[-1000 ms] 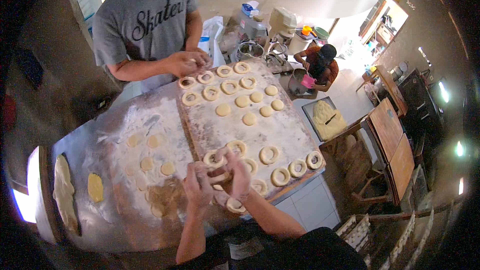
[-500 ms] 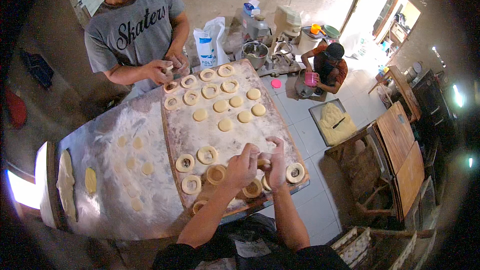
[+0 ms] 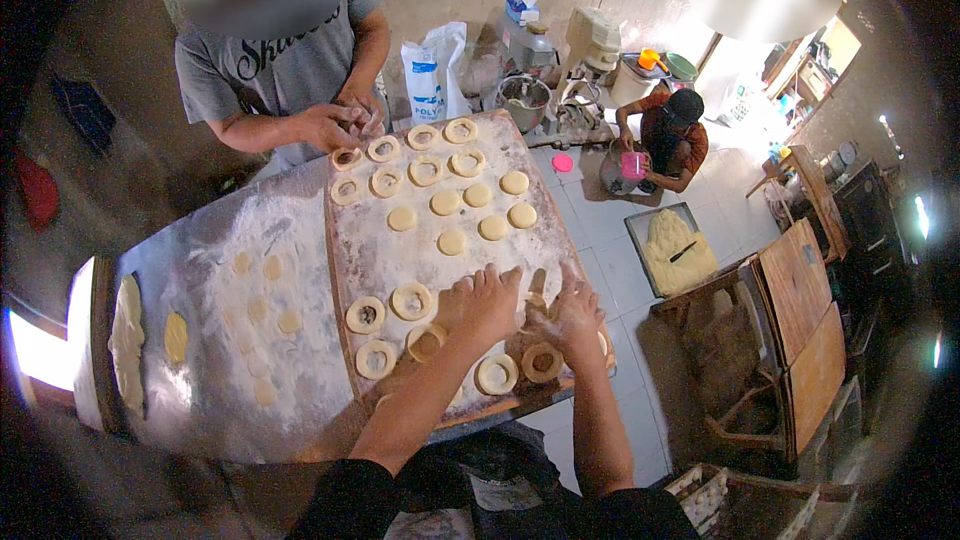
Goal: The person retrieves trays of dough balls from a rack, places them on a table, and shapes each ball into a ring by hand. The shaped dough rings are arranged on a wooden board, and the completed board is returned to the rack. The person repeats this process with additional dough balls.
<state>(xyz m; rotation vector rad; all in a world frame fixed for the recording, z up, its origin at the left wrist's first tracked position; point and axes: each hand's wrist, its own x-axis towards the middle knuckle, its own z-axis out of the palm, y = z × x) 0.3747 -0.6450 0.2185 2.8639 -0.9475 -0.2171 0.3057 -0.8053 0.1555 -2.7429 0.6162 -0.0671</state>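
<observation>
Low over a floured board [image 3: 400,265], my left hand [image 3: 487,302] has its fingers stretched forward. My right hand [image 3: 570,322] is beside it, fingers apart and thumb toward the left. A small pale piece of dough [image 3: 534,302] shows in the gap between the hands, partly covered; its shape is unclear. Close to my left wrist lie dough rings, one [image 3: 412,302] beyond it and another [image 3: 376,360] to its left. Below my hands are a pale ring [image 3: 497,374] and a shaded ring [image 3: 542,362]. Several flat dough discs [image 3: 452,241] lie farther up the board.
Across the board a co-worker in a grey shirt [image 3: 290,80] handles something small beside more dough rings [image 3: 426,171]. A metal table [image 3: 300,410] with dough strips adjoins on the left. Another person [image 3: 672,135] crouches on the floor near a dough tray [image 3: 672,250].
My hands have moved apart and lowered to the board; before, they were raised together around a piece of dough. The view has shifted slightly.
</observation>
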